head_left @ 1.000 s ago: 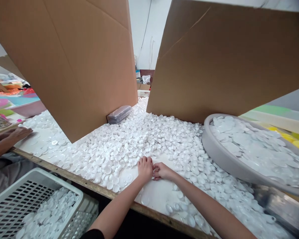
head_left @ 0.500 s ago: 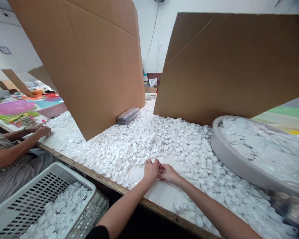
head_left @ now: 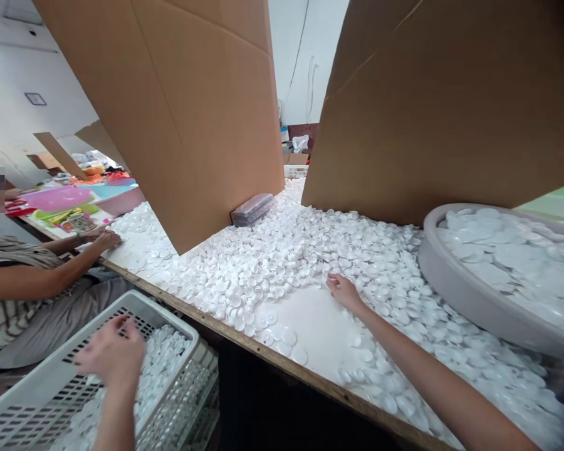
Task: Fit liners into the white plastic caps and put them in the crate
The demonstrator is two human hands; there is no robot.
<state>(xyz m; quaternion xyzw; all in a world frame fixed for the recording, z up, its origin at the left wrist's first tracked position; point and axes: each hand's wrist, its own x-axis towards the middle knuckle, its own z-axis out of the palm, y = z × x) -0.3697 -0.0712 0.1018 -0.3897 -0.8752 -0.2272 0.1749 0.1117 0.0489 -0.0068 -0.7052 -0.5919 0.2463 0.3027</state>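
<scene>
Over the grey-white plastic basket (head_left: 181, 316) at lower left hangs my left hand (head_left: 115, 354), smeared by motion, its fingers apart and no object visible in them. Below it in the basket lie many small white round plastic pieces (head_left: 162, 351). My right hand (head_left: 345, 293) is at the edge of the heap of small white cup-like pieces (head_left: 282, 263) on the table. Its fingers are curled together at the pieces; what they hold, if anything, is hidden. Several flat white discs (head_left: 282, 338) lie near the table's front edge.
Two large cardboard sheets (head_left: 207, 125) (head_left: 442, 119) stand on the table. A round grey tub (head_left: 455, 285) heaped with white discs stands at right. A clear plastic box (head_left: 252, 210) rests by the left sheet. Another person's hands (head_left: 106, 238) work at far left.
My hands, together above the table before, have parted. The left has swung left over the basket; the right has moved slightly farther up and right to the heap. The view has shifted left.
</scene>
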